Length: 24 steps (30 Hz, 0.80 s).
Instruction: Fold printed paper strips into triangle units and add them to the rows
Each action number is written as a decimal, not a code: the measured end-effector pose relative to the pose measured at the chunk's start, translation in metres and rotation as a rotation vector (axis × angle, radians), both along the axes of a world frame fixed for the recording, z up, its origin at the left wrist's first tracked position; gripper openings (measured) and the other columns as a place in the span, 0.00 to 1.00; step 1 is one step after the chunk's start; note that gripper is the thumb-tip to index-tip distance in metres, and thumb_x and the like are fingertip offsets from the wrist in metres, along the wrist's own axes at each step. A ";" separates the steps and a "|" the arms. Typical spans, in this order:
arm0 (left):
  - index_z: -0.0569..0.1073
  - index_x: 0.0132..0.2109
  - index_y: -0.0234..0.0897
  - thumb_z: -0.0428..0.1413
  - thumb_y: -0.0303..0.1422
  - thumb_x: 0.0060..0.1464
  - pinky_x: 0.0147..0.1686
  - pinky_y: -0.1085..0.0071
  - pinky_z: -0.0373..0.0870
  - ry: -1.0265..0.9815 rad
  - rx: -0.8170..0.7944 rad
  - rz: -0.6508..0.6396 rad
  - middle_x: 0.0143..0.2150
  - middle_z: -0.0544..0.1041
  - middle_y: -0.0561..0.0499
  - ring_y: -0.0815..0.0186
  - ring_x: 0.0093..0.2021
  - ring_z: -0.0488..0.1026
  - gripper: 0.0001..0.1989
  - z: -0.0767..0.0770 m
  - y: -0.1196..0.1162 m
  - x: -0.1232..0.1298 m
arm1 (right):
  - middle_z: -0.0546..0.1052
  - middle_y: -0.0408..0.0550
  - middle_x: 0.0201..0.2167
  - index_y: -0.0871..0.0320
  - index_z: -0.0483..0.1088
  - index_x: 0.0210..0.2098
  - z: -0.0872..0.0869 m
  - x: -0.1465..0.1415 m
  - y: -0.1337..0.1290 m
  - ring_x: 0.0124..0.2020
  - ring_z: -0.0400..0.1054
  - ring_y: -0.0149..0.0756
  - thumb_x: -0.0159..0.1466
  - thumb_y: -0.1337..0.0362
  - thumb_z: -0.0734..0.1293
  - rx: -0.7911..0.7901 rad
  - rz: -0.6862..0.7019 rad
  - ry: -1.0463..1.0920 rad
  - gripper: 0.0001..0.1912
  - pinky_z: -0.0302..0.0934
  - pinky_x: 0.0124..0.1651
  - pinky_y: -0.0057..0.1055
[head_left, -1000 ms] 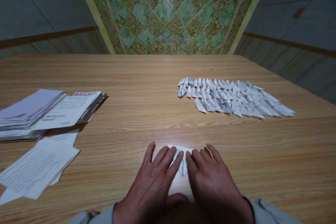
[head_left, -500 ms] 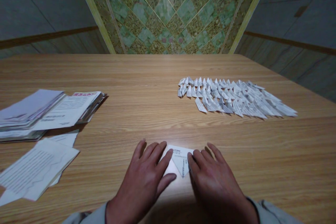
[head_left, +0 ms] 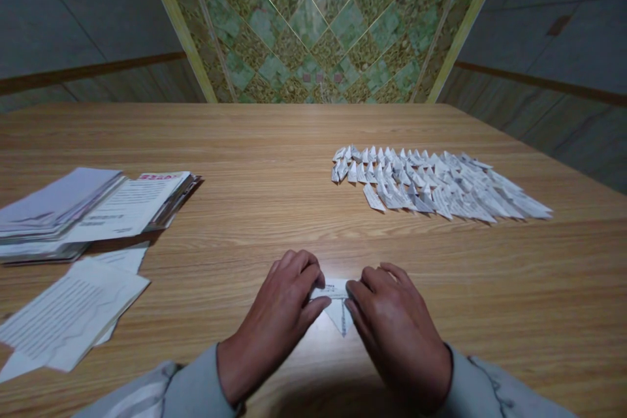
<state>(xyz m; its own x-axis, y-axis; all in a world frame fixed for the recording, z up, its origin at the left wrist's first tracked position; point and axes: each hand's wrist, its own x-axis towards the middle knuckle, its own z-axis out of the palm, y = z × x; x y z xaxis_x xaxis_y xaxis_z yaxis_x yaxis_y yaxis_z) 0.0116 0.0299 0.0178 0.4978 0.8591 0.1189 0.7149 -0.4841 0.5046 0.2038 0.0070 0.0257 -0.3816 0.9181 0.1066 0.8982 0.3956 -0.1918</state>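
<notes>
Between my hands, near the front of the wooden table (head_left: 245, 209), lies a small folded piece of printed paper (head_left: 339, 315). Its upper edge is folded down as a flap, and a point faces me. My left hand (head_left: 284, 313) pinches the left end of the flap between thumb and curled fingers. At the right end, my right hand (head_left: 396, 320) grips the paper the same way, thumb below and fingers above. The fingers partly cover both ends of the paper.
Rows of small folded paper pieces (head_left: 416, 176) stand at the back right. On the left sits a stack of papers and booklets (head_left: 63, 202), with loose printed sheets (head_left: 73, 313) in front of it. A green tiled wall panel (head_left: 318, 26) rises beyond the table.
My hands have gone from lying flat with fingers stretched to pinching both ends of the paper. The paper's upper edge now shows a flap turned down toward me.
</notes>
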 end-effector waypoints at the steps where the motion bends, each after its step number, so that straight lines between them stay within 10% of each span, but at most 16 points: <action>1: 0.70 0.38 0.37 0.60 0.29 0.58 0.42 0.62 0.65 -0.008 -0.004 -0.008 0.41 0.72 0.49 0.59 0.43 0.66 0.05 -0.001 0.000 -0.001 | 0.74 0.45 0.32 0.55 0.75 0.33 0.001 0.001 0.001 0.37 0.67 0.40 0.64 0.67 0.68 -0.015 -0.008 0.008 0.03 0.52 0.52 0.39; 24: 0.69 0.42 0.37 0.55 0.32 0.63 0.40 0.61 0.65 0.040 0.132 -0.119 0.41 0.73 0.47 0.58 0.41 0.67 0.04 -0.004 -0.005 -0.005 | 0.73 0.45 0.39 0.55 0.72 0.39 0.000 0.011 0.014 0.44 0.64 0.42 0.58 0.69 0.74 -0.185 -0.006 0.256 0.10 0.54 0.46 0.37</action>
